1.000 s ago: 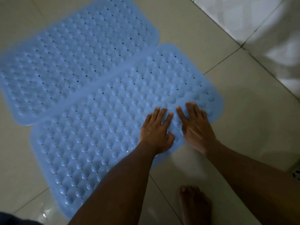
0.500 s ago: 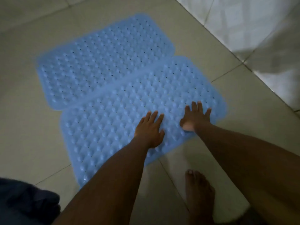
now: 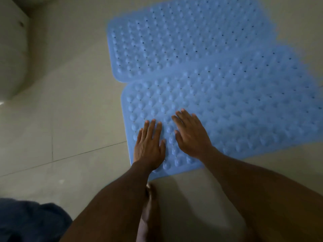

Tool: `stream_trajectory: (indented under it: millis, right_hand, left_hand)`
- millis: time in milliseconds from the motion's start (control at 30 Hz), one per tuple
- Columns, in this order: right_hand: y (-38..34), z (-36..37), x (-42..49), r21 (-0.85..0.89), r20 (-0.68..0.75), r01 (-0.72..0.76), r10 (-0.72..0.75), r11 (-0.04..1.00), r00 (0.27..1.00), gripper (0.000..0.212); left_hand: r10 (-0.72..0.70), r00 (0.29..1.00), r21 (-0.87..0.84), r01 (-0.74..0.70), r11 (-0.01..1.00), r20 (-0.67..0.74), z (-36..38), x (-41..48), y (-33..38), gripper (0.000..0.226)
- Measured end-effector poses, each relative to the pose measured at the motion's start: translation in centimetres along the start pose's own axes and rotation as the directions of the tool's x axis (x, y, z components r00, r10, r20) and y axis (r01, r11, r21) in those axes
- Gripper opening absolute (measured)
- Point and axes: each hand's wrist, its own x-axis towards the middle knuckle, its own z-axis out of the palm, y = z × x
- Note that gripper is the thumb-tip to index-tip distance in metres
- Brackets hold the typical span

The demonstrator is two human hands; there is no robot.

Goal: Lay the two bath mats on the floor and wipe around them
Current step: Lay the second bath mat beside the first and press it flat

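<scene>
Two light blue bumpy bath mats lie flat on the tiled floor, side by side with their long edges overlapping. The far mat (image 3: 183, 41) reaches toward the top of the view. The near mat (image 3: 236, 110) lies in front of it. My left hand (image 3: 149, 145) rests palm down on the near mat's left near corner, fingers spread. My right hand (image 3: 191, 135) presses flat on the same mat just to the right. Neither hand holds anything.
A white toilet base (image 3: 12, 55) stands at the far left. Dark blue cloth (image 3: 29, 222) shows at the bottom left corner. My bare foot (image 3: 148, 215) stands on the beige floor tiles (image 3: 70, 128) just before the near mat's edge.
Both hands slid from the near mat's right end to its left near corner, still flat on it. The view swung left, bringing the toilet base into sight.
</scene>
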Motion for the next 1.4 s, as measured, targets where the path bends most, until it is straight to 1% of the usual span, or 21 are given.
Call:
stream_trajectory:
  millis: [67, 133, 300, 367, 467, 533, 633, 833, 900, 967, 1000, 1033, 1100, 1167, 1233, 1300, 1400]
  right_hand:
    - [0.5, 1.3, -0.5, 0.004, -0.054, 0.044, -0.043, 0.999, 0.998, 0.048]
    - [1.1, 2.0, -1.2, 0.022, -0.083, 0.073, -0.071, 0.997, 0.994, 0.045]
    - [1.1, 1.9, -1.2, 0.084, 0.008, 0.036, -0.037, 0.996, 0.999, 0.037]
    - [1.1, 2.1, -1.2, 0.091, -0.009, 0.043, -0.043, 0.995, 0.999, 0.034]
    - [1.0, 2.4, -1.1, 0.095, -0.076, 0.037, -0.029, 0.995, 0.997, 0.028]
    - [0.9, 2.5, -0.9, 0.08, -0.105, 0.031, -0.023, 0.996, 0.994, 0.024]
    - [0.9, 2.6, -0.8, 0.053, -0.108, 0.032, -0.026, 0.998, 0.994, 0.024]
    - [1.1, 3.2, -0.7, 0.027, -0.126, 0.054, -0.051, 0.998, 0.991, 0.022]
    - [1.0, 3.2, -0.6, 0.029, -0.102, 0.043, -0.04, 0.999, 0.994, 0.021]
    - [1.0, 2.5, -0.4, 0.029, -0.039, 0.031, -0.03, 0.999, 0.999, 0.023]
    - [1.1, 1.9, -0.2, 0.027, 0.018, 0.035, -0.036, 0.999, 0.999, 0.027]
    - [1.1, 1.0, 0.1, 0.018, 0.089, 0.047, -0.049, 0.999, 0.995, 0.033]
    - [1.3, -1.4, 1.1, -0.025, 0.238, 0.079, -0.07, 0.997, 0.969, 0.047]
    - [1.3, -4.8, 2.8, -0.078, 0.312, 0.092, -0.063, 0.993, 0.948, 0.054]
    - [1.1, -8.8, 4.9, -0.121, 0.317, 0.095, -0.053, 0.988, 0.947, 0.053]
    - [0.6, -13.5, 7.7, -0.131, 0.284, 0.061, -0.022, 0.989, 0.959, 0.056]
    - [-0.5, -21.9, 13.0, -0.143, 0.215, -0.001, 0.032, 0.99, 0.976, 0.061]
  left_hand:
    - [0.052, 0.998, -0.044, -0.053, 0.998, -0.018, 1.1, -0.2, -0.3, 0.061]
    - [0.06, 0.997, -0.068, -0.062, 0.996, -0.039, 2.0, -0.5, -0.3, 0.06]
    - [0.085, 0.993, -0.078, -0.092, 0.993, -0.085, 2.4, -0.7, -0.4, 0.054]
    - [0.08, 0.992, -0.074, -0.088, 0.993, -0.097, 2.5, -0.8, -0.4, 0.053]
    - [0.075, 0.99, -0.057, -0.082, 0.995, -0.121, 2.7, -0.5, -0.4, 0.053]
    - [0.101, 0.988, 0.006, -0.101, 0.995, -0.114, 2.8, -0.3, -0.6, 0.055]
    - [0.129, 0.987, 0.077, -0.122, 0.99, -0.096, 3.0, -0.1, -0.5, 0.058]
    - [0.146, 0.988, 0.1, -0.14, 0.985, -0.056, 3.0, 0.7, -1.0, 0.053]
    - [0.155, 0.988, 0.111, -0.153, 0.982, -0.001, 2.4, 0.6, -1.2, 0.052]
    - [0.136, 0.989, 0.123, -0.141, 0.982, 0.049, 1.3, 0.7, -0.9, 0.054]
    - [0.117, 0.99, 0.133, -0.127, 0.983, 0.082, 0.5, 0.7, -0.6, 0.056]
    - [0.091, 0.984, 0.143, -0.113, 0.983, 0.153, -0.5, 0.8, -0.3, 0.057]
    - [0.041, 0.944, 0.156, -0.097, 0.983, 0.327, -2.7, 1.2, 0.4, 0.063]
    - [0.013, 0.926, 0.172, -0.084, 0.981, 0.378, -5.4, 2.0, 1.0, 0.069]
    - [-0.01, 0.928, 0.199, -0.069, 0.978, 0.372, -8.6, 3.6, 1.5, 0.072]
    - [-0.033, 0.942, 0.223, -0.045, 0.974, 0.335, -13.1, 6.0, 2.2, 0.073]
    - [-0.03, 0.977, 0.255, -0.025, 0.967, 0.209, -22.1, 10.3, 3.7, 0.076]
